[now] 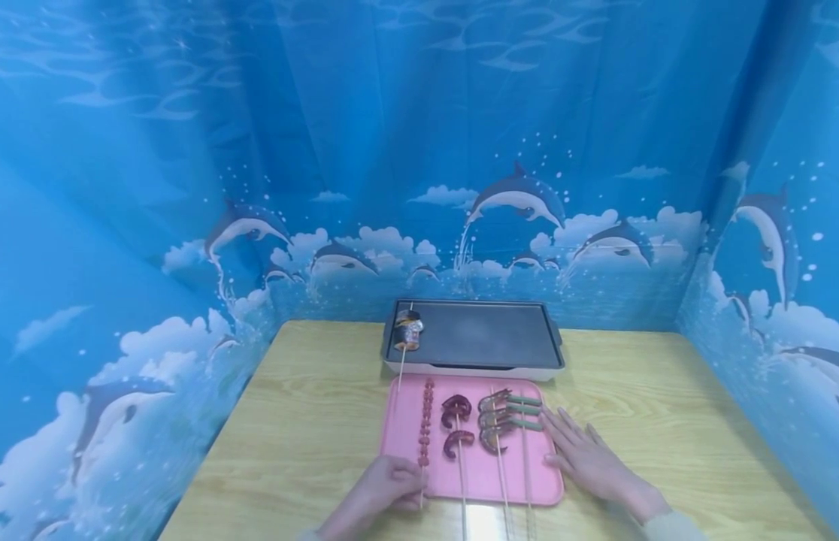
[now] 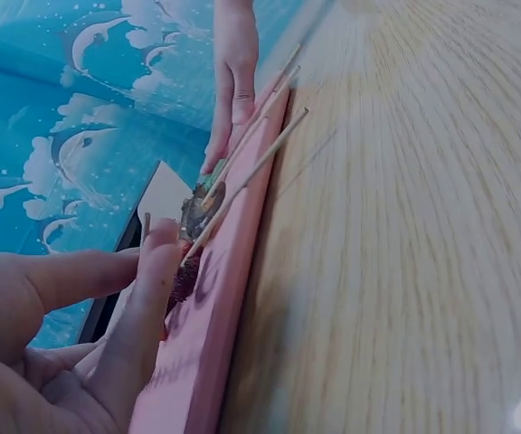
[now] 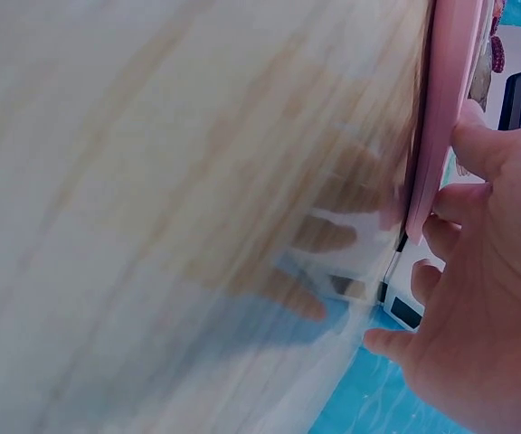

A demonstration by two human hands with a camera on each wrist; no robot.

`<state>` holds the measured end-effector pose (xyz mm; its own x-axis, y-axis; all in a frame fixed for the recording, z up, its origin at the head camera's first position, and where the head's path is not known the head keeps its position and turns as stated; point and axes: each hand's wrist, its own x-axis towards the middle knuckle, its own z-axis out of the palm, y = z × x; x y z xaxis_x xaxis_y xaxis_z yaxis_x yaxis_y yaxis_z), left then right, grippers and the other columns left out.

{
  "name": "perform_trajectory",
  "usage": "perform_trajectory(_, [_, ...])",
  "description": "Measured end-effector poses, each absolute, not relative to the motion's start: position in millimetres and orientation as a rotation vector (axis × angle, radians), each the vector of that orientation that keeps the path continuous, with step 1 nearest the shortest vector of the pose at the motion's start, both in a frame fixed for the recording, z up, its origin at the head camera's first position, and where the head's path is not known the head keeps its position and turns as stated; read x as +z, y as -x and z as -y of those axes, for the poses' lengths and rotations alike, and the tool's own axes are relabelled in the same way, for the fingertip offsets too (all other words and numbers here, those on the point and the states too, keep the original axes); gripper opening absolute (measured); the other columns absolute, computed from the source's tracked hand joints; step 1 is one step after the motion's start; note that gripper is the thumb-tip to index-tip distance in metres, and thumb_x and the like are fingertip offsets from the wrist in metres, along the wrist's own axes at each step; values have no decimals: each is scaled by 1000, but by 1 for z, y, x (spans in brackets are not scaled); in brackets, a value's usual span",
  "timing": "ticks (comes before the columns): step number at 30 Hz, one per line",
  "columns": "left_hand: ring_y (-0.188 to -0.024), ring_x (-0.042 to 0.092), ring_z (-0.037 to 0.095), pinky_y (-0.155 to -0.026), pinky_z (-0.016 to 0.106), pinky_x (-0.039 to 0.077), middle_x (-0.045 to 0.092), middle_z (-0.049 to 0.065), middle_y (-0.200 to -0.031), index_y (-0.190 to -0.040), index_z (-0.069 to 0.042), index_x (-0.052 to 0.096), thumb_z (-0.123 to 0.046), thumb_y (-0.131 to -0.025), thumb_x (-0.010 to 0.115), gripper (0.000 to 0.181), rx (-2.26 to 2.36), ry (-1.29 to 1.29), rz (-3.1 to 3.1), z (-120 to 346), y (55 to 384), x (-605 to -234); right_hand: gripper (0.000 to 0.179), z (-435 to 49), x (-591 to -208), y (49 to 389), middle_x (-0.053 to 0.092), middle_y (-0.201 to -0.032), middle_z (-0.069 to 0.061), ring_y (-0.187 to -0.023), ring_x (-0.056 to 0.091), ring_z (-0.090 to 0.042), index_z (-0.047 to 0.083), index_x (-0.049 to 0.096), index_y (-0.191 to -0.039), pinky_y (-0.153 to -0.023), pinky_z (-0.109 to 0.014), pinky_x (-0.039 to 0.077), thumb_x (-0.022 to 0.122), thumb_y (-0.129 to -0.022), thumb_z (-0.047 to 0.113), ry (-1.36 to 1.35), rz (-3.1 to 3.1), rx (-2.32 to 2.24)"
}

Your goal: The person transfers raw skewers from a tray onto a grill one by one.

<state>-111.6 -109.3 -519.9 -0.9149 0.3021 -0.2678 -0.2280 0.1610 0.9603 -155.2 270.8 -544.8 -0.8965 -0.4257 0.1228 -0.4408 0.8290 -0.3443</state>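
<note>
My left hand is at the front left of the pink tray, pinching the bare stick of a skewer of small red pieces. In the left wrist view the stick's end pokes up between thumb and finger. That skewer lies lengthwise over the tray's left side. Beside the tray's right edge, my right hand rests with fingers spread, its fingertips near a skewer of green pieces. The right wrist view shows this hand along the tray's side, holding nothing.
Between the hands lie a skewer of dark red curled pieces and a shrimp skewer, their sticks overhanging the front edge. Behind the tray stands a black griddle, with a dark, silvery chunky skewer on its left end. Dolphin-print curtains surround the wooden table.
</note>
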Motion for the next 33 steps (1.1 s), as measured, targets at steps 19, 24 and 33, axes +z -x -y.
perform_trajectory(19, [-77,72,20,-71,29,63,74,13,-90,-109,6,67,-2,-90,71,21,1785,-193,-2033,107,103,-485,66,-272,-537,155,32,-162,-16,-146,27,-48,3,39,-154,-114,-76,17,56,-102,40,-663,3028,576])
perform_trajectory(24, [-76,69,17,-72,31,63,75,14,-93,-112,8,65,-2,-92,69,24,1783,-202,-2047,105,114,-473,66,-271,-538,156,32,-162,-16,-147,27,-47,3,38,-154,-114,-75,17,56,-103,41,-664,3020,571])
perform_trajectory(33, [-79,72,19,-74,32,64,74,20,-96,-118,13,61,-5,-96,66,29,1823,-314,-2133,100,152,-457,63,-270,-544,154,38,-158,-19,-144,30,-48,2,42,-152,-108,-79,23,60,-101,35,-731,2904,583])
